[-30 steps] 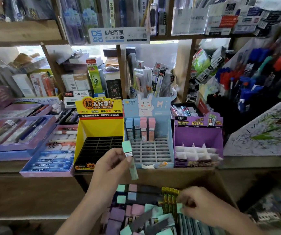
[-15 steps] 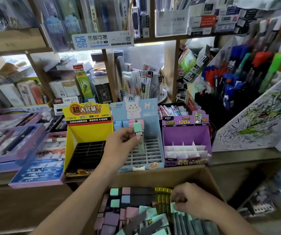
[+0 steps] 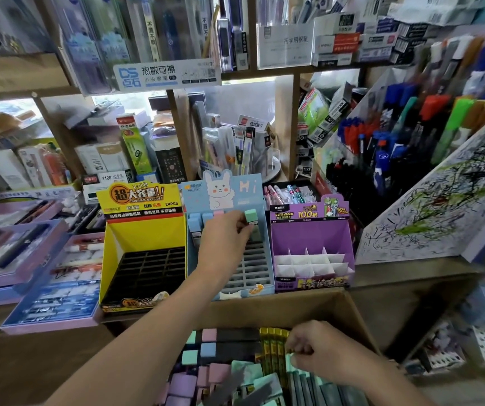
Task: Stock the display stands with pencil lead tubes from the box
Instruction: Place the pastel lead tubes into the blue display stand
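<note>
Nearest the camera, a cardboard box holds loose pencil lead tubes with mint, pink, blue and purple caps. The right hand reaches into it, fingers curled around a tube among them. Beyond, on the wooden counter, the left hand pinches a mint-capped lead tube upright at the back row of the blue bunny display stand. A yellow stand sits to its left, a purple stand to its right.

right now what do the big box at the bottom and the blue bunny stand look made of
Box: brown cardboard, matte, seemingly corrugated; plain tan walls with a folded rim. Blue bunny stand: printed card, slightly glossy, with a die-cut rabbit outline; its slotted grid looks like moulded plastic, though that is uncertain.
</note>
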Available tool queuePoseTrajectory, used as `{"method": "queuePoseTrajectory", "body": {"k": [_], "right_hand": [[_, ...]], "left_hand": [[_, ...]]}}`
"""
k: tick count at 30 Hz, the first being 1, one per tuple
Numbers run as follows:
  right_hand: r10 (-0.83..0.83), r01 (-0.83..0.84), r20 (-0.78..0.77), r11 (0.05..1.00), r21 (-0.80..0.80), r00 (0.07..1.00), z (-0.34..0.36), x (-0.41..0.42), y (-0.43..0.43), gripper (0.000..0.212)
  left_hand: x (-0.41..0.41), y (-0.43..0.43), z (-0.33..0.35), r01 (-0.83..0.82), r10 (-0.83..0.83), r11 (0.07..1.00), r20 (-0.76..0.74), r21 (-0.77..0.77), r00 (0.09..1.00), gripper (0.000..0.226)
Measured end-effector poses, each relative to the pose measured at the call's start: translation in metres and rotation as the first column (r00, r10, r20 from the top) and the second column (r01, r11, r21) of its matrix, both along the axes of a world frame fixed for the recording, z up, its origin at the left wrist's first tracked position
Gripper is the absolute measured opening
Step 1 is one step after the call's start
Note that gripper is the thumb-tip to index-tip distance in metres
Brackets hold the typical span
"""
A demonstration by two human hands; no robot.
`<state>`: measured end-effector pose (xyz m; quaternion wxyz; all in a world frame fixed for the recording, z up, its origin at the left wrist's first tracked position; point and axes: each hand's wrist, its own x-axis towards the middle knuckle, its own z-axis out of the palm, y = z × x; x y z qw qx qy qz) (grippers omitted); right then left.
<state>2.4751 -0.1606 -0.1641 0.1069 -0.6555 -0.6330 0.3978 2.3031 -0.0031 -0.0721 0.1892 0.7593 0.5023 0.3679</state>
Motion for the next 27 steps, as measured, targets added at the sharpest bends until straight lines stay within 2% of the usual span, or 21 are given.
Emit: {"method": "queuePoseTrajectory", "body": {"k": [7,11,16,22,27], "right_hand": [[-0.011,0.01,-0.015,1.0,-0.009,1.0,0.0,0.0,-0.001,0.026],[-0.006,0.005,-0.029,1.0,-0.017,1.0,0.0,0.001,-0.001,0.023],[0.004,-0.004,-0.026,1.0,0.002,1.0,-0.001,0.0,0.0,0.023],[0.006,-0.007,-0.026,1.0,-0.008,1.0,0.0,0.0,0.0,0.024],[0.008,-0.008,-0.031,1.0,-0.006,0.999,-0.001,0.001,0.0,0.026]], "left_hand": [[0.007,0.004,-0.004,-0.047,0.059,0.997,-0.199,0.068,0.978,0.011],[0.011,0.005,-0.004,-0.053,0.061,0.998,-0.226,0.043,0.972,0.01],[0.017,0.006,-0.004,-0.038,0.032,0.999,-0.154,-0.032,0.988,0.012],[0.022,0.008,-0.007,-0.068,0.058,0.996,-0.165,-0.056,0.985,0.018],[0.021,0.002,-0.019,-0.087,0.065,0.981,-0.128,-0.172,0.99,0.017]]}}
